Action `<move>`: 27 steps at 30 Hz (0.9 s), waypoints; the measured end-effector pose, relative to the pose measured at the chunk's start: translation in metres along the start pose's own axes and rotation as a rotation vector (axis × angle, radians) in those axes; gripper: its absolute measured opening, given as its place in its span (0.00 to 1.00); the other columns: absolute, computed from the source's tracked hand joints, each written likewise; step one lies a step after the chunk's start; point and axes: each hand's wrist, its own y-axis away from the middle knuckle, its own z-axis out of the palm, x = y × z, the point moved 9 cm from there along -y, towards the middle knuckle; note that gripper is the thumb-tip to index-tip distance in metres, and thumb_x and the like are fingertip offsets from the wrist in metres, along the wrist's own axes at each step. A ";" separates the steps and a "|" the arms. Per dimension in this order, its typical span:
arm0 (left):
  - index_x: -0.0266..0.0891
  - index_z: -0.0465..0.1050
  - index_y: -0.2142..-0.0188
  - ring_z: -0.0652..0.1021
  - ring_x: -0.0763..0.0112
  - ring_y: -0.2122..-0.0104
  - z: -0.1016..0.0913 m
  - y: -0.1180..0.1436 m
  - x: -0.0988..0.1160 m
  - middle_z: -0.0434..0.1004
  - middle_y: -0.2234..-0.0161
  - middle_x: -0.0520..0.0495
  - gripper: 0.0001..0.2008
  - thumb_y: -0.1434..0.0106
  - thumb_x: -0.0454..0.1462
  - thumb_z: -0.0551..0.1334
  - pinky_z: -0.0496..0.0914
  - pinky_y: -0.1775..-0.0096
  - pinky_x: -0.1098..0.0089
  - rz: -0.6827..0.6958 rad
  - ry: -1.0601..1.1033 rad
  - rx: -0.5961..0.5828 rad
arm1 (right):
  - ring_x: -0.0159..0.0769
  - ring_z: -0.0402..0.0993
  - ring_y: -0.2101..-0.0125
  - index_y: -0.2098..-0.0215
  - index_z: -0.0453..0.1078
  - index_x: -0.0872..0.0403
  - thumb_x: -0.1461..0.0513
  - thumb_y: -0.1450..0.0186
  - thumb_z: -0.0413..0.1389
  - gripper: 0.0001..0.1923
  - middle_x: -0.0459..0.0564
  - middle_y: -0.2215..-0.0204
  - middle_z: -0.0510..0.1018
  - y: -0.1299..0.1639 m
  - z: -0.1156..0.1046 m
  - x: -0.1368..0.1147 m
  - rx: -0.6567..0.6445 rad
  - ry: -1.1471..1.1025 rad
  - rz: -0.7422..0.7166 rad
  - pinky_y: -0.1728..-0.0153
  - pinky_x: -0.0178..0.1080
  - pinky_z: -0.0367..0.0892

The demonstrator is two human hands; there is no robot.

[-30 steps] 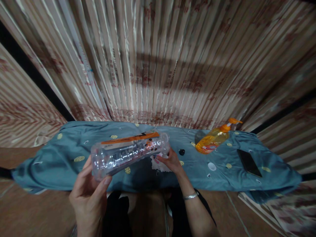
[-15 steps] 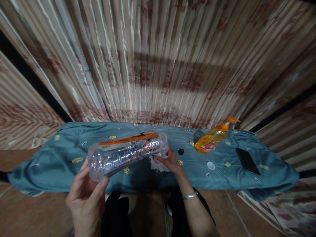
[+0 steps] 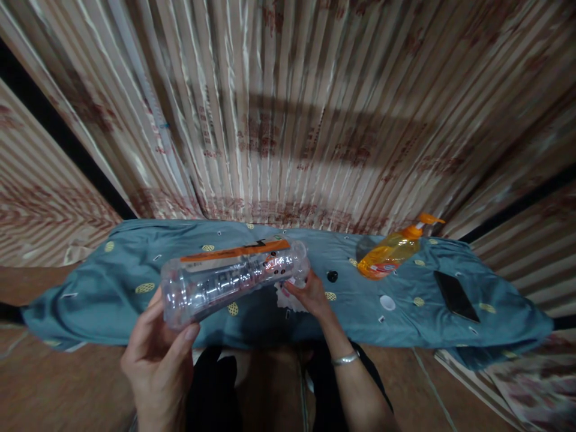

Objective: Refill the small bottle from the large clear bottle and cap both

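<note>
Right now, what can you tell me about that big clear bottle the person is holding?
The clear plastic bottle is large, see-through and looks empty, with ribbed walls and an orange-and-white label strip along its upper side. It lies almost on its side in the air above the blue cloth, base toward the camera. The left hand cups the base; the right hand holds the neck end, beside a white tissue-like wad. Its cap cannot be made out.

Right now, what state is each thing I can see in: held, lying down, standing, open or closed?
Clear plastic bottle: lying sideways in the air, held at both ends.
Left hand: gripping the bottle's base.
Right hand: at the bottle's neck end, over a white cloth.
Orange pump bottle: upright on the blue cloth.
White cap: loose on the cloth.
Black phone: lying flat, screen dark.
</note>
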 end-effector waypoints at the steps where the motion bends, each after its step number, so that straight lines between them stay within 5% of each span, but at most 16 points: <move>1: 0.49 0.82 0.57 0.67 0.44 0.35 -0.001 0.000 0.000 0.79 0.43 0.49 0.23 0.55 0.39 0.79 0.58 0.34 0.40 -0.001 -0.001 0.002 | 0.47 0.83 0.59 0.51 0.71 0.51 0.55 0.45 0.66 0.25 0.50 0.60 0.85 0.001 0.000 0.000 0.010 0.015 0.011 0.57 0.45 0.76; 27: 0.49 0.82 0.59 0.69 0.43 0.36 0.005 0.002 0.008 0.82 0.49 0.48 0.22 0.56 0.41 0.79 0.59 0.36 0.39 0.029 -0.058 0.019 | 0.50 0.83 0.58 0.48 0.70 0.54 0.53 0.44 0.66 0.29 0.54 0.59 0.85 0.005 0.000 -0.001 0.035 0.066 0.029 0.57 0.45 0.77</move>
